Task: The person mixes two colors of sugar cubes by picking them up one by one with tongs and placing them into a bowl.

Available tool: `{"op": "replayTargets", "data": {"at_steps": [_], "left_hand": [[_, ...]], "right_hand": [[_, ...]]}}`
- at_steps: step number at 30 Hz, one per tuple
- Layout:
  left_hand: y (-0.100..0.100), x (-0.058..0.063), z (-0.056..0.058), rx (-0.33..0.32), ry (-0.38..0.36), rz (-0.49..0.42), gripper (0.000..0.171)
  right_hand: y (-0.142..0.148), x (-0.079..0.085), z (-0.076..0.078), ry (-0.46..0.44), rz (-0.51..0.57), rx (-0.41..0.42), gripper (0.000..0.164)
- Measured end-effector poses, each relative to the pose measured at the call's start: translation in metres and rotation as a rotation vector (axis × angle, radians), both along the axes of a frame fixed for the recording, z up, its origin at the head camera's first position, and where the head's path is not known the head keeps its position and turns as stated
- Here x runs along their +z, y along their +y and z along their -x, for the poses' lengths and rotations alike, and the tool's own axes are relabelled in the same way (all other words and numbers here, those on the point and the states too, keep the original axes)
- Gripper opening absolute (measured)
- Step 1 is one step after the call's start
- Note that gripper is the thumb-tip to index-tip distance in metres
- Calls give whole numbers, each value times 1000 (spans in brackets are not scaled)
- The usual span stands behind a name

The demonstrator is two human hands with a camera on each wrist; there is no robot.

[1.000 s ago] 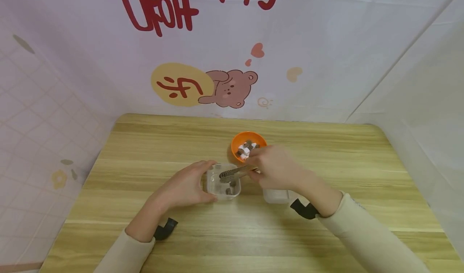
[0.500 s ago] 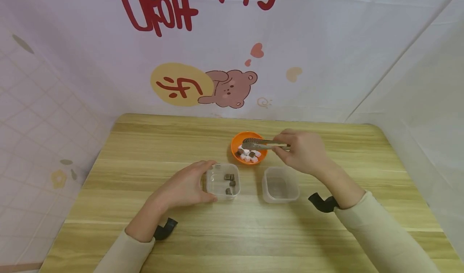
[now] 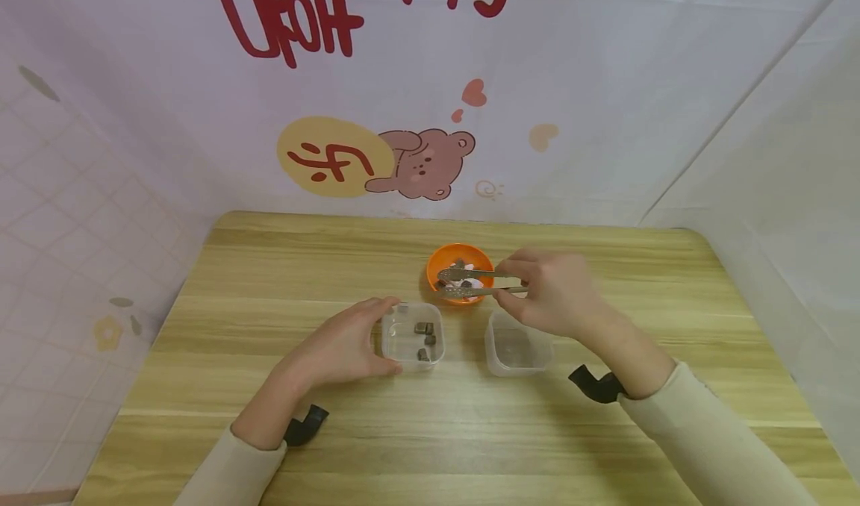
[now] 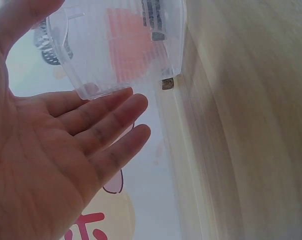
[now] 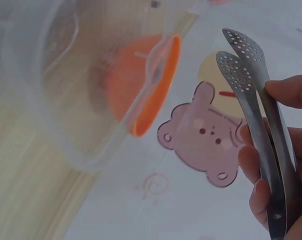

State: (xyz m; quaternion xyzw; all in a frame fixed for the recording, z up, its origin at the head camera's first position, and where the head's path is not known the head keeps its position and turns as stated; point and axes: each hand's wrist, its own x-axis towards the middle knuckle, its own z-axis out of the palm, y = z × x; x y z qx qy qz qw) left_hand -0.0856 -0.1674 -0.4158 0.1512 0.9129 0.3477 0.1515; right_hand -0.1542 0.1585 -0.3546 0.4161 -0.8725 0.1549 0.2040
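My left hand holds a clear plastic container at its left corners with thumb and forefinger; the other fingers stretch out loosely in the left wrist view. Several small dark cubes lie inside it. Metal tongs with perforated tips are gripped in my right hand, their arms spread a little apart over an orange bowl. White and dark pieces in the bowl are partly hidden behind the tongs. Nothing shows between the tips.
A second clear container, with nothing visible in it, stands below my right hand. The wood-grain table ends at a printed cloth wall behind the bowl. Black wrist mounts stick out beneath the sleeves.
The tongs have moved from over the left container to over the bowl, and their tips have since spread and shifted slightly nearer. Dark cubes formerly behind the tongs now show. The left hand stays put.
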Motion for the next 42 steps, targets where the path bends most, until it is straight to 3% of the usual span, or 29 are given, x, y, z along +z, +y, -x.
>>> {"op": "replayTargets", "data": {"at_steps": [5, 12, 16, 26, 34, 42], "left_hand": [[-1, 0, 0, -6, 4, 0, 100], [-2, 0, 1, -24, 42, 4, 101], [-2, -1, 1, -29, 47, -1, 100], [-2, -2, 0, -28, 48, -1, 100], [-5, -2, 0, -44, 47, -3, 98], [-5, -1, 0, -52, 61, -19, 97]], "right_hand": [[-17, 8, -9, -22, -72, 64, 18], [-40, 15, -16, -79, -285, 111, 11], [-50, 16, -17, -92, -372, 145, 16], [-80, 20, -21, -107, -550, 161, 35], [-104, 22, -28, -85, -709, 124, 32], [-108, 19, -27, -92, -733, 124, 31]]}}
